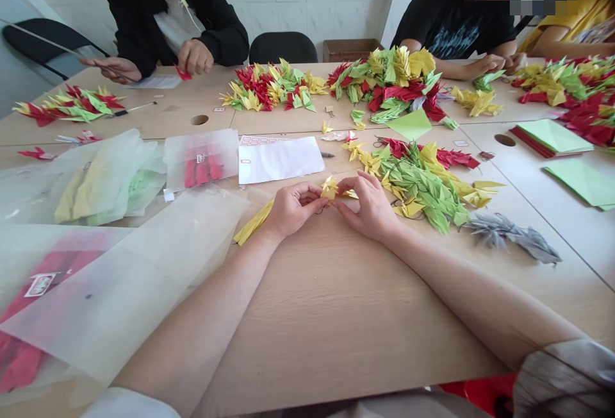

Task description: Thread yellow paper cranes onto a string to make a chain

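Note:
Between my two hands, above the near part of the table, is a small folded yellow paper crane (329, 188). My left hand (295, 208) pinches it from the left with thumb and forefinger. From the other side, my right hand (366, 208) has its thumb and fingertips closed at the crane's edge, with more yellow paper under the fingers. A thin dark string shows just below the fingertips. A bundle of folded yellow paper strips (254, 222) lies by my left wrist. Beyond my right hand lies a heap of green and yellow strung cranes (423, 184).
Frosted plastic bags (144, 277) with folded paper cover the left side. A white sheet (282, 160) and a pen (327, 155) lie ahead. Grey bundled material (514, 236) and green paper squares (581, 182) are at right. Co-workers (168, 27) sit across the table, handling paper.

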`<state>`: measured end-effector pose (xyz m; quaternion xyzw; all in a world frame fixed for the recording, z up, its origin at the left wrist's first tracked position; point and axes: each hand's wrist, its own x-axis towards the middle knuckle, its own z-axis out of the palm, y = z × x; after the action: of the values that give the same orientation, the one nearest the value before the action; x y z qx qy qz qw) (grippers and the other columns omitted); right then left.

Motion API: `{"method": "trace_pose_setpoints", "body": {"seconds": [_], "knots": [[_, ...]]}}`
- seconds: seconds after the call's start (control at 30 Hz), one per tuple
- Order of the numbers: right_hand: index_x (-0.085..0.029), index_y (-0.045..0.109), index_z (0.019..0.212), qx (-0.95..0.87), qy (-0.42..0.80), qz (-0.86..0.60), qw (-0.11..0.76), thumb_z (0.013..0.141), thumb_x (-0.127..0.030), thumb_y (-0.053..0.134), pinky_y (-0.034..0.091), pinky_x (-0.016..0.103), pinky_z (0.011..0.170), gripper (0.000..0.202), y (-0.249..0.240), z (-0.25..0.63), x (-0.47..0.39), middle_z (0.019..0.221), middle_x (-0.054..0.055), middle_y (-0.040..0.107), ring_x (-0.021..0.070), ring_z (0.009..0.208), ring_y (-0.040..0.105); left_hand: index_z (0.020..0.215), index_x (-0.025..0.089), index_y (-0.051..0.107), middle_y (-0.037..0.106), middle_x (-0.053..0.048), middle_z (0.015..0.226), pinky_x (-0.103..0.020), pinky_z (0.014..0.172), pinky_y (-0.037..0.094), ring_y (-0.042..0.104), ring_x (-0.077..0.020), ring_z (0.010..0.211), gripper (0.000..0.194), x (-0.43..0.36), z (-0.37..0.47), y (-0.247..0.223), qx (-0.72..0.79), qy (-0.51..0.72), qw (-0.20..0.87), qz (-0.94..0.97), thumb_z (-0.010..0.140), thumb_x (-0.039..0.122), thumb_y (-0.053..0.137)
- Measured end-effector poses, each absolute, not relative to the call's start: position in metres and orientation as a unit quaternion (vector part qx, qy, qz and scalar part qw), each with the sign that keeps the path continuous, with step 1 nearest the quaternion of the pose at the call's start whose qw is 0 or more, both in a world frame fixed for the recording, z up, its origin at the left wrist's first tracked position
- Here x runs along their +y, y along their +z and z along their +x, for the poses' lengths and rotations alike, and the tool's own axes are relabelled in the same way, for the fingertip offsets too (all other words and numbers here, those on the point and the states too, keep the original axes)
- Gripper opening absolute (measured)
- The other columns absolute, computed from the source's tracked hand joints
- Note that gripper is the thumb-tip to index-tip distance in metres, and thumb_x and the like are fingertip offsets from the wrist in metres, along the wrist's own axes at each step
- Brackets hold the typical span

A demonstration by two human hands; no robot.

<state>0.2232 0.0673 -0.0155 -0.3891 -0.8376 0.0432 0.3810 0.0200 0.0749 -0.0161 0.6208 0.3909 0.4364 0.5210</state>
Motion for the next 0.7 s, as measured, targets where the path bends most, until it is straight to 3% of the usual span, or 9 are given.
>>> {"method": "trace_pose_setpoints", "body": {"seconds": [0.2, 0.3, 0.43, 0.53, 0.7], "knots": [[-0.024, 0.04, 0.13, -0.846, 0.091, -0.361, 0.381, 0.091, -0.024, 0.061, 0.034, 0.052, 0.115, 0.045, -0.0157, 0.2222, 0.0648, 0.115, 0.007, 0.069, 0.0237, 0.109, 0.065, 0.098, 0.019, 0.057, 0.076, -0.004, 0.081, -0.027, 0.071, 0.054, 0.071, -0.0165, 0.075, 0.032, 0.0705, 0.0204, -0.0113, 0.403, 0.432, 0.484, 0.646, 0.078, 0.034, 0.076], [-0.025, 0.04, 0.134, -0.841, 0.103, -0.351, 0.398, 0.091, -0.022, 0.061, 0.034, 0.051, 0.116, 0.048, -0.0164, 0.2205, 0.0625, 0.11, 0.006, 0.069, 0.023, 0.106, 0.066, 0.103, 0.02, 0.056, 0.076, -0.004, 0.085, -0.027, 0.073, 0.054, 0.072, -0.0179, 0.08, 0.033, 0.0689, 0.0201, -0.0107, 0.409, 0.419, 0.453, 0.673, 0.08, 0.034, 0.074], [-0.026, 0.048, 0.13, -0.809, 0.133, -0.366, 0.44, 0.09, -0.024, 0.064, 0.05, 0.043, 0.099, 0.043, -0.0159, 0.2188, 0.0592, 0.1, 0.005, 0.069, 0.0221, 0.096, 0.067, 0.102, 0.02, 0.06, 0.075, -0.005, 0.09, -0.026, 0.07, 0.054, 0.071, -0.0176, 0.082, 0.027, 0.0686, 0.0201, -0.0099, 0.4, 0.412, 0.425, 0.7, 0.082, 0.034, 0.071], [-0.025, 0.052, 0.126, -0.782, 0.157, -0.401, 0.451, 0.09, -0.024, 0.063, 0.054, 0.041, 0.091, 0.038, -0.014, 0.2175, 0.0576, 0.096, 0.004, 0.069, 0.0221, 0.094, 0.068, 0.095, 0.018, 0.065, 0.072, -0.006, 0.094, -0.023, 0.062, 0.052, 0.068, -0.0169, 0.083, 0.02, 0.0685, 0.0209, -0.008, 0.39, 0.406, 0.396, 0.725, 0.084, 0.034, 0.068], [-0.026, 0.058, 0.121, -0.775, 0.153, -0.398, 0.466, 0.089, -0.019, 0.062, 0.041, 0.048, 0.112, 0.033, -0.0119, 0.2152, 0.058, 0.086, -0.001, 0.069, 0.0178, 0.084, 0.068, 0.084, 0.017, 0.068, 0.067, -0.004, 0.085, -0.021, 0.055, 0.047, 0.061, -0.0128, 0.07, 0.02, 0.0692, 0.0209, -0.0073, 0.406, 0.401, 0.35, 0.743, 0.083, 0.036, 0.07]]}}
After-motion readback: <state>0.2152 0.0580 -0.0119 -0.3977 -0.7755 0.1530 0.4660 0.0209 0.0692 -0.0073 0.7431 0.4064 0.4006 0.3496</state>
